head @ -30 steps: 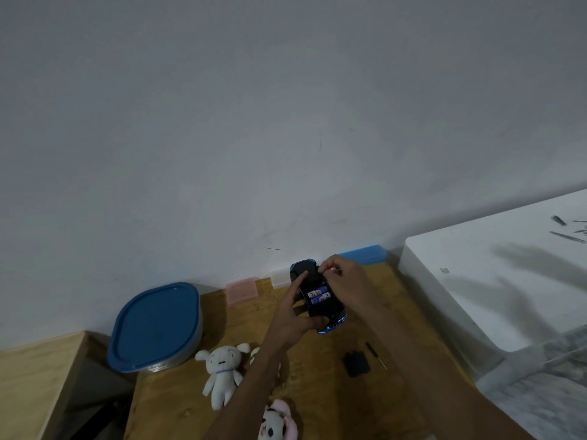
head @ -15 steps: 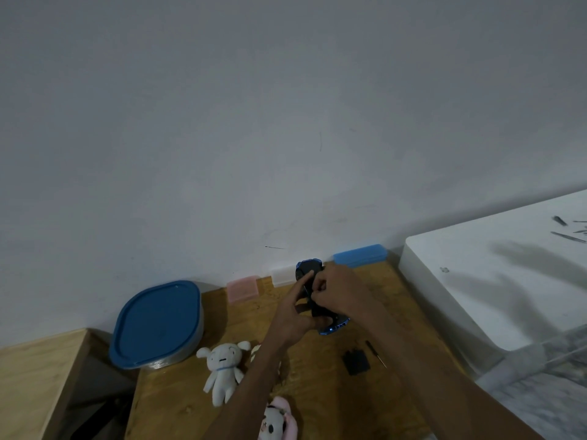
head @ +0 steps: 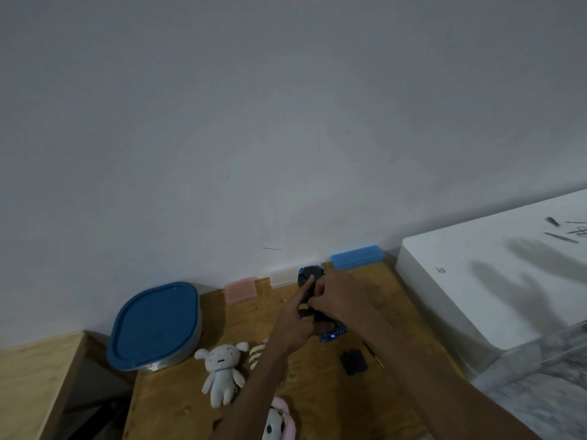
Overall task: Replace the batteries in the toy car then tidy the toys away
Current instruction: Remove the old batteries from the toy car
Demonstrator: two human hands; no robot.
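A blue toy car (head: pixel 334 334) is held upside down above the wooden table (head: pixel 317 392), its black underside facing up. My left hand (head: pixel 297 322) grips it from the left, index finger stretched along the underside. My right hand (head: pixel 341 298) covers the middle of the underside, fingers curled onto the battery area, which it hides. The black battery cover (head: pixel 353 362) lies loose on the table beside a small screwdriver (head: pixel 373 354). A white plush toy (head: pixel 222 373), a striped plush (head: pixel 255 355) and a pink plush (head: pixel 279 422) lie nearer to me.
A container with a blue lid (head: pixel 155 325) stands at the table's back left. Pink (head: pixel 240 290), clear (head: pixel 281 277) and blue (head: pixel 355 257) small boxes line the wall. A white unit (head: pixel 476 296) with small tools on top borders the right side.
The batteries seen in the open compartment a second ago are now covered by my right hand, which has moved down over the car's underside. My left index finger has straightened along the car.
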